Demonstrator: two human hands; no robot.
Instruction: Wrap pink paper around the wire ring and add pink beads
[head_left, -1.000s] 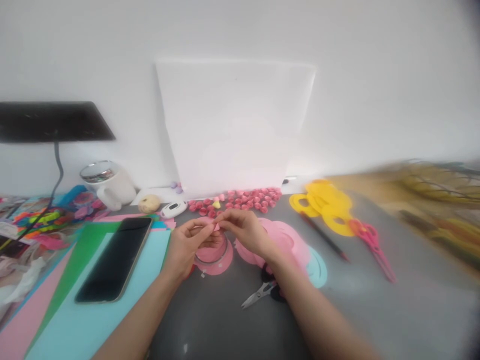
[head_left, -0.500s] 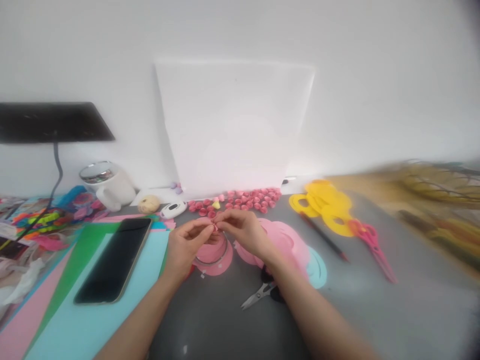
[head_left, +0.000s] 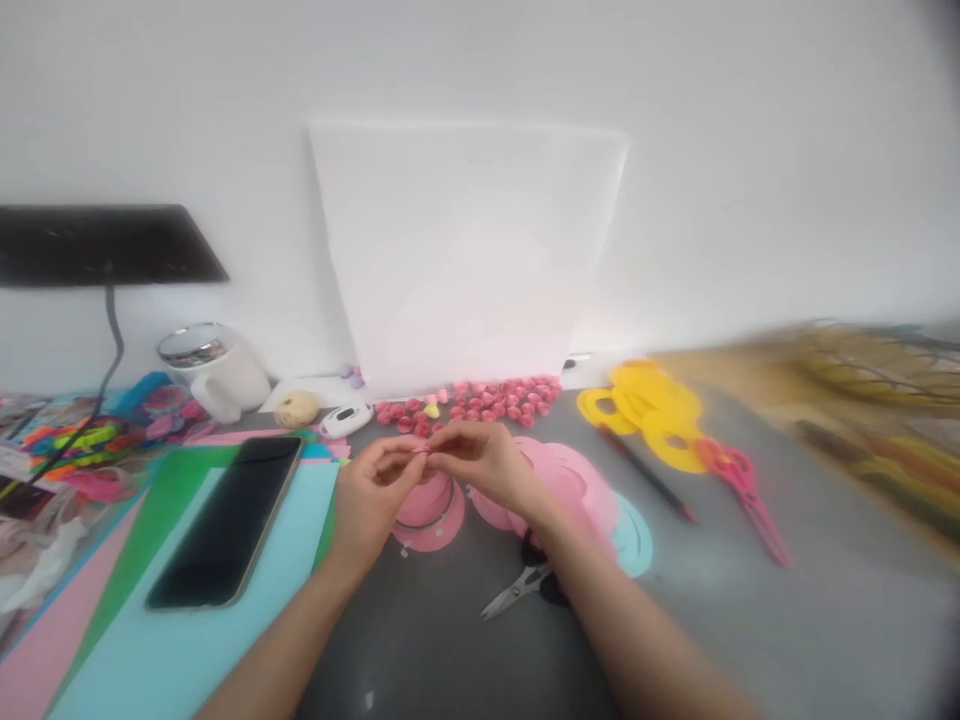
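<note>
My left hand (head_left: 377, 490) and my right hand (head_left: 484, 462) meet at the fingertips over the grey table. Between them they pinch a small pink paper piece (head_left: 422, 447), mostly hidden by the fingers. Just below lies a roll of tape (head_left: 425, 510) on a pink paper shape (head_left: 439, 535). Beyond the fingers spread many small rolled pink paper roses (head_left: 499, 400), with one yellow piece (head_left: 431, 410) among them. Pink paper cutouts (head_left: 574, 480) lie partly under my right forearm, beside black-handled scissors (head_left: 517, 590).
At left a phone (head_left: 229, 525) rests on coloured paper sheets (head_left: 292, 560). A white mug (head_left: 229, 380) stands behind. To the right are yellow paper cutouts (head_left: 649, 400), a dark pencil (head_left: 652, 475) and pink scissors (head_left: 742, 490). A white board (head_left: 472, 250) leans against the wall.
The fingers of both hands have shifted slightly around the small pink piece, and the left fingertips now sit closer together. Everything on the table stays where it was.
</note>
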